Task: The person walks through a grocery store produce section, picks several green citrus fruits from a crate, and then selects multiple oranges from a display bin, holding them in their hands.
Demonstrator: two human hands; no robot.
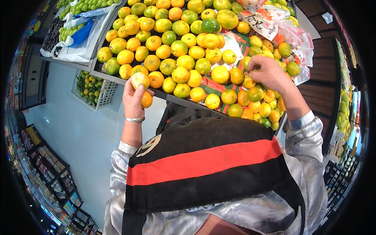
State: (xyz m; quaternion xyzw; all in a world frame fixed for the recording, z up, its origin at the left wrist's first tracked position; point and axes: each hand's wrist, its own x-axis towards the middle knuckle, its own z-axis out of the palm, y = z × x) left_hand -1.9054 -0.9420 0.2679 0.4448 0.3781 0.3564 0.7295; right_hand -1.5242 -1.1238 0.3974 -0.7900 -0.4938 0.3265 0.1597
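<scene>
My left hand (134, 98) holds two mandarins at the near edge of a display full of yellow, orange and green mandarins (185, 62). One, a pale yellow mandarin (140, 80), lies above my thumb; the other, an orange mandarin (146, 100), shows below it beside my palm. My right hand (265, 72) is over the pile of smaller mandarins (254, 94) at the right, its fingers bent down among the fruit; whether they grip one is hidden. Between the larger fruit and this pile, a green and red printed cardboard sheet (216, 85) shows.
Printed plastic bags (265, 22) lie on the fruit at the upper right. Green and dark grapes in white wrapping (88, 44) stand at the upper left. A white plastic crate (107, 94) of leafy citrus sits on the floor. The display's dark edge (164, 95) runs before me.
</scene>
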